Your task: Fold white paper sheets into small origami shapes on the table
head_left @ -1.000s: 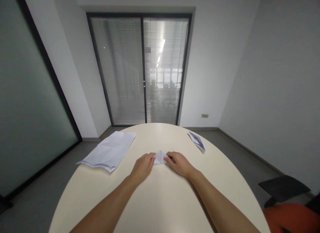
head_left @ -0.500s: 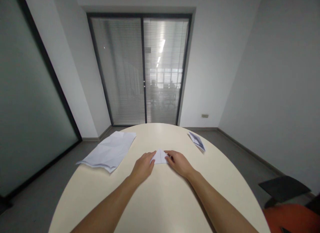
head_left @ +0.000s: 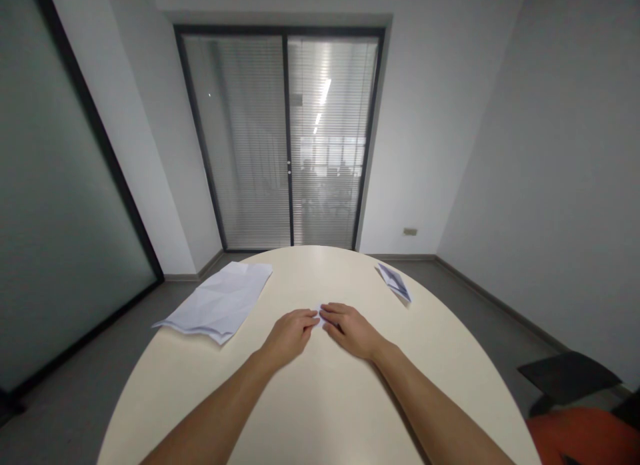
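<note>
I press my left hand (head_left: 289,333) and right hand (head_left: 350,328) flat, fingers extended, gripping nothing, onto the small folded paper (head_left: 319,311) mid-bench, well right of the crumpled sheets (head_left: 220,302). I judge a crease is being set; next needs firm, even pressure.

Head camera looks forward, down over the table (head_left: 310,412)

A small folded paper (head_left: 319,312) is lying mid-surface (head_left: 320,398), between both hands. Crumpled sheets (head_left: 216,304) are sitting to its left, another folded paper (head_left: 395,282) far right, near the edge.
</note>
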Motion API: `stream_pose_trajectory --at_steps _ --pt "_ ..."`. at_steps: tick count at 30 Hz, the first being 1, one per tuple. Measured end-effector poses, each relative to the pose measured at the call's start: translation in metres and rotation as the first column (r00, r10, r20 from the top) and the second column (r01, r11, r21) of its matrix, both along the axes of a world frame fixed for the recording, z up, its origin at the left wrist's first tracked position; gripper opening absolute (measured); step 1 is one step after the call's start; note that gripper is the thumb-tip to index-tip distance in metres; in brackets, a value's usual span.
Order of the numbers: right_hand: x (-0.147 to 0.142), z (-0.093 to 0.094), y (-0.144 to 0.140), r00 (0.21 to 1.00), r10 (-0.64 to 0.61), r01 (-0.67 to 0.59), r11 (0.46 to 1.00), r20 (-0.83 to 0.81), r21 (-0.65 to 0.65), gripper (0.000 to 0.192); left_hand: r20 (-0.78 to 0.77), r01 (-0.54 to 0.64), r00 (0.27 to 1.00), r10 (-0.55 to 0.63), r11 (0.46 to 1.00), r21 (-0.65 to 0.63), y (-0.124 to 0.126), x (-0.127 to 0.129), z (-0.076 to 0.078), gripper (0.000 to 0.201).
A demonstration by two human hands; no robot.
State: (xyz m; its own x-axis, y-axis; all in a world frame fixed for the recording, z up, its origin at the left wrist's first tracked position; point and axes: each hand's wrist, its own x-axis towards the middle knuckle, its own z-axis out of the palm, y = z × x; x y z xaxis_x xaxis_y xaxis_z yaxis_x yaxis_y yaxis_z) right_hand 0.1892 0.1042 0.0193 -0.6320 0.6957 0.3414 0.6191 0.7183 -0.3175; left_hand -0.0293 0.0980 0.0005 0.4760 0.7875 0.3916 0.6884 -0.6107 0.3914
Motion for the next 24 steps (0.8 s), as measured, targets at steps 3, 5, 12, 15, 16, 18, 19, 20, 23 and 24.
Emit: stream_pose_trajectory --at_steps 3,5,12,15,16,18,19,20,23,24 --pt "-0.005 0.004 -0.008 0.994 0.008 0.007 0.991 0.11 -0.132 0.059 0.036 0.033 0.999 -0.033 0.999 0.0 -0.002 0.001 0.004 0.034" --pt "-0.007 0.005 -0.011 0.985 -0.026 0.062 0.976 0.172 -0.208 0.071 0.049 0.042 0.998 -0.041 0.999 -0.009 -0.003 0.001 0.006 0.033" --pt "-0.008 0.003 -0.012 0.968 -0.131 0.187 0.946 0.215 -0.266 0.078 0.044 0.021 0.999 -0.02 1.0 -0.02 -0.001 0.0 0.002 0.03" --pt "-0.007 0.008 -0.013 0.965 -0.172 0.217 0.947 0.198 -0.235 0.07 0.052 0.029 0.998 -0.027 0.999 -0.023 -0.001 0.0 0.001 0.029" --pt "-0.007 0.01 -0.014 0.966 -0.176 0.215 0.954 0.188 -0.21 0.067 0.057 0.038 0.998 -0.036 0.999 -0.022 -0.001 0.0 0.002 0.028" --pt "-0.007 0.013 -0.015 0.974 -0.158 0.182 0.972 0.162 -0.148 0.06 0.07 0.064 0.996 -0.063 0.998 -0.022 -0.003 0.0 0.005 0.026" --pt "-0.007 0.014 -0.015 0.98 -0.133 0.153 0.98 0.151 -0.128 0.058 0.077 0.082 0.994 -0.08 0.996 -0.026 -0.005 0.0 0.006 0.026" --pt "-0.007 0.014 -0.015 0.985 -0.102 0.12 0.985 0.143 -0.125 0.057 0.085 0.1 0.992 -0.097 0.994 -0.032 -0.006 0.001 0.007 0.025" --pt "-0.008 0.012 -0.015 0.988 -0.041 0.07 0.979 0.148 -0.193 0.064 0.101 0.133 0.987 -0.127 0.989 -0.06 -0.008 0.002 0.009 0.027" --pt "-0.008 0.011 -0.015 0.986 -0.042 0.077 0.973 0.159 -0.218 0.068 0.101 0.133 0.987 -0.126 0.989 -0.067 -0.008 0.002 0.009 0.028"
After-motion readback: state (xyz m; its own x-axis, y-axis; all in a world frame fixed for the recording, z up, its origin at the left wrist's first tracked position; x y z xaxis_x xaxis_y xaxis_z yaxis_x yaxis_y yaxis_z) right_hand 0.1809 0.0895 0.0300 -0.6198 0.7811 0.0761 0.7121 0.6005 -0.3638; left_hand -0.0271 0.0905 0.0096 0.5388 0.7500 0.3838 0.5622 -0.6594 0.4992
